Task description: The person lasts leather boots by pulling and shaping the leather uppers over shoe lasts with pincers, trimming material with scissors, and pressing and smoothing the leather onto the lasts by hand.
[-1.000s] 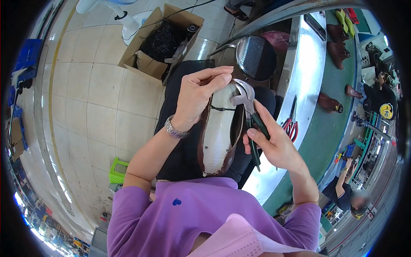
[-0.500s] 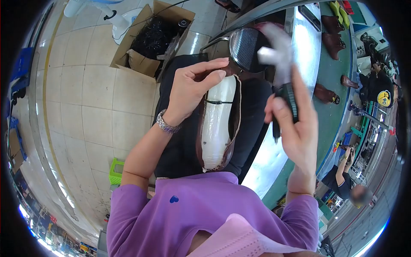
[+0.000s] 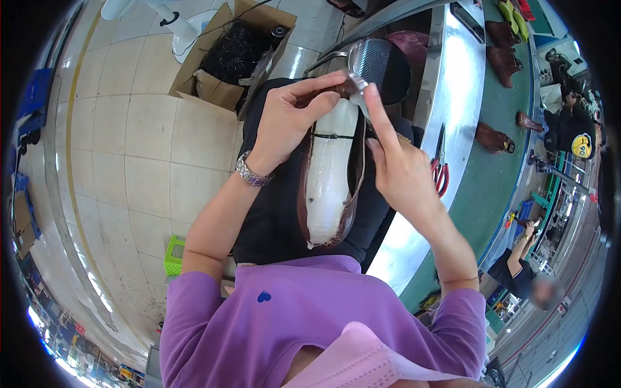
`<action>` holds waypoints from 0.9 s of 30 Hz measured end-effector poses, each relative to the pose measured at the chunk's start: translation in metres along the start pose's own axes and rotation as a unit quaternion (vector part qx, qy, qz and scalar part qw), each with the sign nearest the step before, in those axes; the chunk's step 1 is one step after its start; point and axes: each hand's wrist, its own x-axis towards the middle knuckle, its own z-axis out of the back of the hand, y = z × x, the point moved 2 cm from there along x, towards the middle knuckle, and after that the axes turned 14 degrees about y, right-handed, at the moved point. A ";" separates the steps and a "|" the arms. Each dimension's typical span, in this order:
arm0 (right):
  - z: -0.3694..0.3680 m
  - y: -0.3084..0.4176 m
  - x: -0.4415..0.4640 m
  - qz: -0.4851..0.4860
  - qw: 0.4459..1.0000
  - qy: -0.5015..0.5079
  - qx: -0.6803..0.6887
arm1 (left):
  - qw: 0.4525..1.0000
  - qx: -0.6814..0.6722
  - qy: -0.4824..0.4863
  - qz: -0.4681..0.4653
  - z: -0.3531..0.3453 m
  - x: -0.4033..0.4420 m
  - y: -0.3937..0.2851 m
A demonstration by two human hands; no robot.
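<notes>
A brown leather shoe upper [image 3: 301, 205] lies sole side up across my lap, around a white shoe last [image 3: 328, 174] with a thin black band across it. My left hand [image 3: 294, 116] is closed at the far end, thumb and forefinger on the leather edge. At that same end, my right hand [image 3: 404, 168] grips lasting pincers [image 3: 354, 83], their metal head against the leather beside my left fingertips. The pincers' handles are mostly hidden under my right hand. Along the right side, the leather edge stands apart from the last.
A shiny metal bench top [image 3: 414, 223] runs along my right, with red-handled scissors [image 3: 441, 178] and a phone [image 3: 467, 22] on it. Beyond, brown shoe uppers [image 3: 495, 138] rest on a green surface. A cardboard box [image 3: 184, 71] stands ahead left. Another person [image 3: 517, 265] is at far right.
My right hand has swung left and down, bringing the pincers from above the bench to the far end of the shoe. The scissors are now uncovered. My left hand stays in place.
</notes>
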 end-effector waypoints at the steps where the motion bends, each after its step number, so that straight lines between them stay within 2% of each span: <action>1: 0.004 -0.001 0.001 -0.007 0.999 0.010 0.031 | 1.000 0.010 -0.006 0.001 0.000 0.002 -0.001; 4: 0.026 0.013 -0.006 0.081 0.989 -0.092 0.078 | 0.999 0.026 -0.012 -0.021 0.001 0.001 0.003; 5: 0.030 0.016 -0.007 0.105 0.981 -0.137 0.091 | 1.000 0.009 -0.003 -0.002 0.000 0.000 0.001; 7: 0.007 0.006 -0.001 0.072 0.992 -0.095 0.037 | 1.000 0.021 0.014 -0.009 0.000 -0.004 0.003; 9: -0.002 0.003 0.008 -0.020 0.998 0.052 -0.037 | 0.999 0.009 0.035 0.000 0.000 -0.008 -0.002; 12: 0.013 0.001 0.000 0.076 0.994 -0.066 -0.035 | 0.996 -0.057 0.056 0.037 -0.003 -0.032 -0.011; 14: 0.016 0.006 -0.003 0.108 0.986 -0.130 0.009 | 0.991 -0.110 0.061 0.052 -0.002 -0.049 -0.015; 15: 0.016 0.009 -0.004 0.112 0.983 -0.146 0.015 | 0.985 -0.135 0.048 0.096 0.001 -0.057 -0.010; 18: 0.009 0.007 0.001 0.050 0.998 -0.043 0.016 | 0.975 -0.100 0.064 0.190 -0.015 -0.073 -0.005; 20: 0.014 0.009 0.002 -0.033 0.997 0.072 0.003 | 0.967 -0.090 0.079 0.227 -0.020 -0.068 -0.004; 21: 0.006 -0.001 -0.004 0.052 0.997 -0.037 0.049 | 0.966 -0.081 0.080 0.232 -0.023 -0.067 -0.007; 24: 0.001 -0.003 -0.029 0.112 0.956 -0.179 0.205 | 0.966 -0.080 0.084 0.231 -0.030 -0.074 -0.022; 25: 0.006 0.000 -0.041 0.059 0.942 -0.148 0.294 | 0.966 -0.084 0.085 0.230 -0.033 -0.079 -0.025; 27: -0.003 -0.002 -0.055 0.063 0.914 -0.173 0.360 | 0.977 -0.041 0.115 0.175 -0.045 -0.087 -0.024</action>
